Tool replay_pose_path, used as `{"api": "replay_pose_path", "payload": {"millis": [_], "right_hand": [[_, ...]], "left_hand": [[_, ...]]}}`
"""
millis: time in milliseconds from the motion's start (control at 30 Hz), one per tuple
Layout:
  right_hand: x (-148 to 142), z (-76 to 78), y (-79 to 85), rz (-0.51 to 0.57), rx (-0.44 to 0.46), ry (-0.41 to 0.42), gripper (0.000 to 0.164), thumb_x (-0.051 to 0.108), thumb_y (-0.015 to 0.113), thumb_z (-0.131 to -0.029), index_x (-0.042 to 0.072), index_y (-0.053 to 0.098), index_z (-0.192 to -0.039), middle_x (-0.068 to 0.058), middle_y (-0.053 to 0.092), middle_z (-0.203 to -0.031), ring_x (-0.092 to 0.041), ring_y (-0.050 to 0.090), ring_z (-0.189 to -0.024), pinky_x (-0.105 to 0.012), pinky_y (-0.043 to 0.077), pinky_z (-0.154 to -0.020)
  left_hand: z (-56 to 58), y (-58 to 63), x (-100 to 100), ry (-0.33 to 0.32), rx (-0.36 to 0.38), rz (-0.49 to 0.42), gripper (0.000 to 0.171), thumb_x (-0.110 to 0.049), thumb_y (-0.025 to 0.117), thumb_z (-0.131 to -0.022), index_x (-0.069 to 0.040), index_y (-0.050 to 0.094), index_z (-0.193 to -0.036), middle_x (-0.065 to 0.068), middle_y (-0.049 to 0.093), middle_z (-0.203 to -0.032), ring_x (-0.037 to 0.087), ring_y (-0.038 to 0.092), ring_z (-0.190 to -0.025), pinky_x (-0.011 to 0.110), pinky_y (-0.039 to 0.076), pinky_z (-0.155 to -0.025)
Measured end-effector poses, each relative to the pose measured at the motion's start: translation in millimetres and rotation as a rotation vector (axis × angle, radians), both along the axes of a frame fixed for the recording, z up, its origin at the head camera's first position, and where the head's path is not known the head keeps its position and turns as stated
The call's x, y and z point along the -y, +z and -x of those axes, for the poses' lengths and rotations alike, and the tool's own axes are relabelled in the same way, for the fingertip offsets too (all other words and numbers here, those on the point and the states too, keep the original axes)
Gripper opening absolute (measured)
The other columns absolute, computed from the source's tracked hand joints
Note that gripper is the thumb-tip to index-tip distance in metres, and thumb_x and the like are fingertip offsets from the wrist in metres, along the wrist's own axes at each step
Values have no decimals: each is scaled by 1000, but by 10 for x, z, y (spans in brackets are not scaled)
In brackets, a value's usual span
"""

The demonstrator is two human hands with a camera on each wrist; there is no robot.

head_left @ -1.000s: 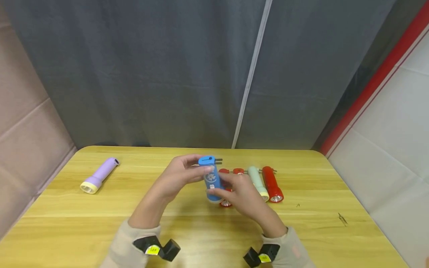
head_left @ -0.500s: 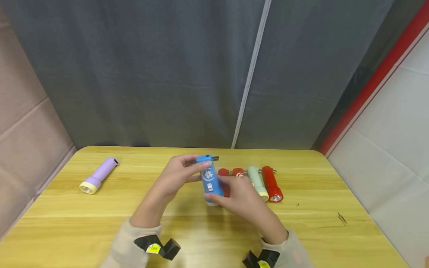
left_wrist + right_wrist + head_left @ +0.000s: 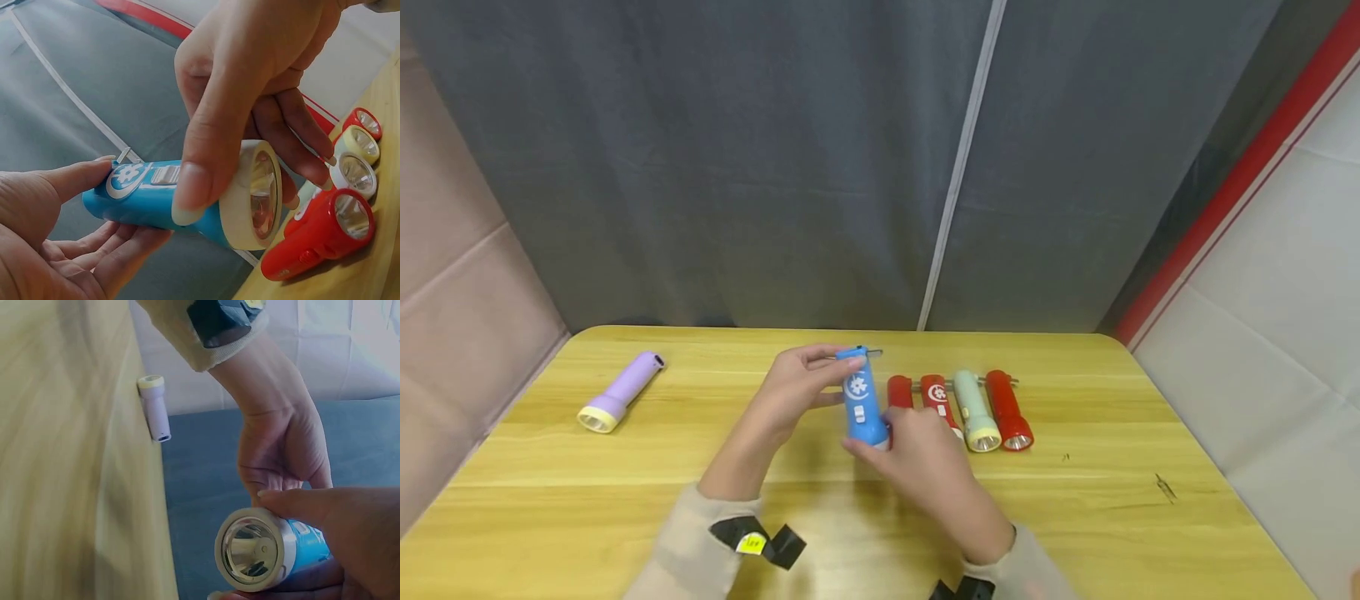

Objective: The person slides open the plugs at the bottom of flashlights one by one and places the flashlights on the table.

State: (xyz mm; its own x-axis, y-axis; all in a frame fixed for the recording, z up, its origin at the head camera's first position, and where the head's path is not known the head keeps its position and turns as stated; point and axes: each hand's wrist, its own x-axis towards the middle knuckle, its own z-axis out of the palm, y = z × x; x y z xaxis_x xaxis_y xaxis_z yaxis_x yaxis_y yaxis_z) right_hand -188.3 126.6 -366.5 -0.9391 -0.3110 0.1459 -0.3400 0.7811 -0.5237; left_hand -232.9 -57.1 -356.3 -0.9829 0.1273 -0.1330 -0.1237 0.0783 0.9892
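A blue flashlight (image 3: 860, 398) with a white emblem and slide switch is held above the table, its lens end down toward the person. Metal plug prongs (image 3: 874, 352) stick out sideways at its tail. My left hand (image 3: 786, 387) grips the tail end between thumb and fingers. Lower down, my right hand (image 3: 928, 454) pinches the flashlight near its head, the thumb (image 3: 200, 162) lying across the body beside the white rim (image 3: 240, 200). From the right wrist view, the round reflector (image 3: 250, 550) faces the camera, unlit. Part of the right hand's grip is hidden behind the flashlight.
Right of the hands lie a red flashlight (image 3: 900, 389), another red one with a white emblem (image 3: 937, 392), a mint one (image 3: 973, 408) and a plain red one (image 3: 1006, 408) in a row. A purple flashlight (image 3: 627, 387) lies far left. Dark marks (image 3: 1165, 488) show on the table (image 3: 1112, 533).
The blue flashlight has turned about its length and shifted slightly left, so its emblem and switch show more fully. My right hand has slid down toward its head.
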Motion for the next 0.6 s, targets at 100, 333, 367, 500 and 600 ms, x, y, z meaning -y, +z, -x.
{"api": "replay_pose_path", "payload": {"millis": [100, 333, 367, 500, 600], "right_hand": [[20, 14, -45, -10, -12, -9, 44, 50, 79, -84, 7, 71, -88, 6, 61, -62, -6, 49, -49, -19, 43, -45], [54, 44, -129, -21, 18, -27, 45, 49, 77, -86, 4, 72, -93, 3, 62, -64, -7, 52, -50, -18, 45, -46], [62, 44, -139, -22, 23, -30, 45, 49, 77, -86, 4, 72, -93, 3, 62, -64, -7, 52, -50, -19, 45, -46], [101, 30, -178, -75, -11, -50, 45, 49, 76, -87, 5, 69, -89, 3, 57, -61, -9, 49, -47, -19, 42, -44], [134, 7, -210, -139, -77, -63, 44, 50, 77, -85, 7, 68, -87, 3, 54, -58, -9, 46, -46, -19, 38, -42]], "left_hand": [[33, -43, 4, 12, 13, 9, 48, -31, 75, -92, -4, 65, -129, 14, 67, -130, 23, 69, -112, 42, 59, -96], [110, -176, 7, 22, 33, 20, 50, -30, 75, -92, -2, 64, -131, 17, 65, -135, 27, 68, -116, 41, 59, -95], [122, -198, 6, 24, 36, 19, 51, -30, 75, -92, -1, 63, -132, 17, 64, -135, 28, 68, -116, 40, 59, -95], [178, -305, 8, 42, 53, 10, 56, -30, 75, -92, 4, 60, -134, 22, 64, -135, 30, 69, -116, 40, 59, -95], [219, -394, 5, 59, 65, 31, 56, -30, 75, -92, 4, 60, -134, 23, 65, -133, 31, 70, -114, 42, 57, -99]]}}
